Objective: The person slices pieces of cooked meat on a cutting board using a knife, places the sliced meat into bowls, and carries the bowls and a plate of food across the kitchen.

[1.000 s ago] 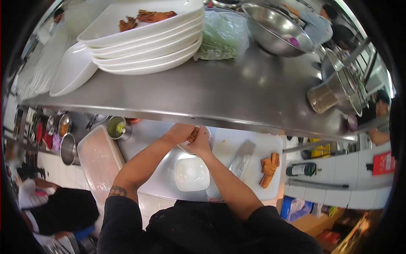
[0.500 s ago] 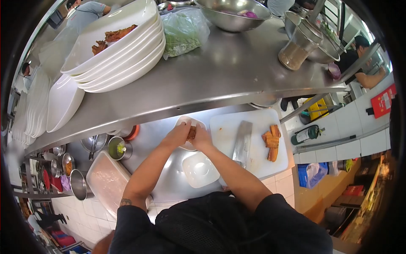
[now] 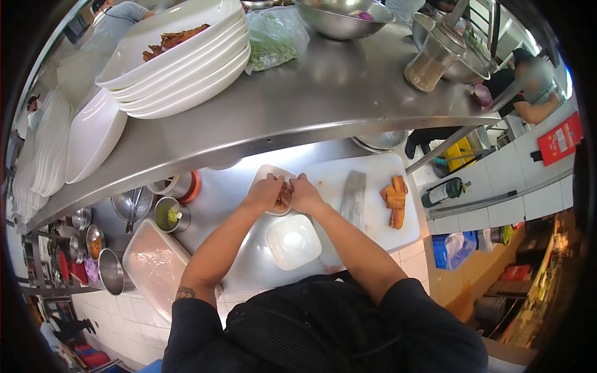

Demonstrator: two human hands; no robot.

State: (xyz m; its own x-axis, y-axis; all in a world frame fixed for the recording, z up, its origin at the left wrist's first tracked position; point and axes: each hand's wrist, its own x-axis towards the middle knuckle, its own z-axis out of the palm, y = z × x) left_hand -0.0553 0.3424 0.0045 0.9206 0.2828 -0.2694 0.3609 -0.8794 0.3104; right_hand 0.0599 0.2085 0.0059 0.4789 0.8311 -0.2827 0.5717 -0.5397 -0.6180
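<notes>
Both hands are at a small white bowl on the steel counter. My left hand [image 3: 266,192] lies over its left side, and my right hand [image 3: 305,193] is at its right side, fingers bent inward. Between them, brown meat pieces [image 3: 283,198] show in the bowl [image 3: 264,172]; the fingertips of both hands are closed at these pieces. Just below stands a second, empty-looking white bowl [image 3: 293,242]. Right of my right hand, a cleaver [image 3: 353,198] lies on the white cutting board [image 3: 373,239], with browned meat strips [image 3: 395,200] beside it.
Overhead, a steel shelf [image 3: 298,105] holds stacked white dishes [image 3: 186,78], bagged greens [image 3: 277,40] and a metal bowl [image 3: 342,22]. A covered container [image 3: 155,258] and a metal pot [image 3: 171,214] stand at left. Another person [image 3: 528,93] is at the far right.
The view has tilted and shifted. My hands have moved slightly apart over the bowl, and more of the meat between them shows.
</notes>
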